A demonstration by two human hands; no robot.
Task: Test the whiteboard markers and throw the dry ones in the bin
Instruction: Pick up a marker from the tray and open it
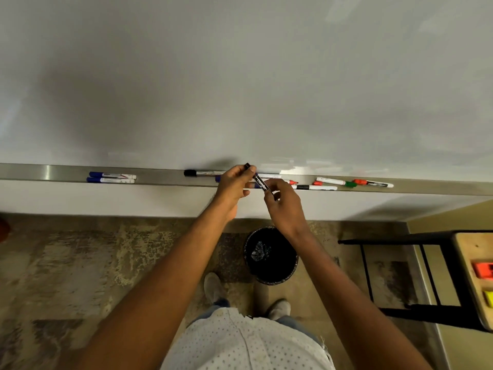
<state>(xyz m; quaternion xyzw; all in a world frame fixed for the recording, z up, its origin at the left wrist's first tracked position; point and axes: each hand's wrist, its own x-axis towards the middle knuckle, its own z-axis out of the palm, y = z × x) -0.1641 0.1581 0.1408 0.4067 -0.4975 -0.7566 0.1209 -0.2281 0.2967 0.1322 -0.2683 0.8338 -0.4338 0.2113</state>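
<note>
A black marker (260, 182) is held at an angle between both hands, just in front of the metal ledge (61, 172) under the whiteboard (240, 89). My left hand (233, 184) pinches its upper, cap end. My right hand (281, 201) grips its lower end. Two blue markers (112, 177) lie on the ledge at the left. A black-capped marker (204, 173) lies just left of my hands. Several red, green and black markers (346, 182) lie to the right. The black bin (270, 256) stands on the floor below my hands.
A black-framed wooden table (469, 279) with red and yellow blocks stands at the right. My two feet (214, 288) stand on mottled carpet just before the bin. The wall corner is at the right.
</note>
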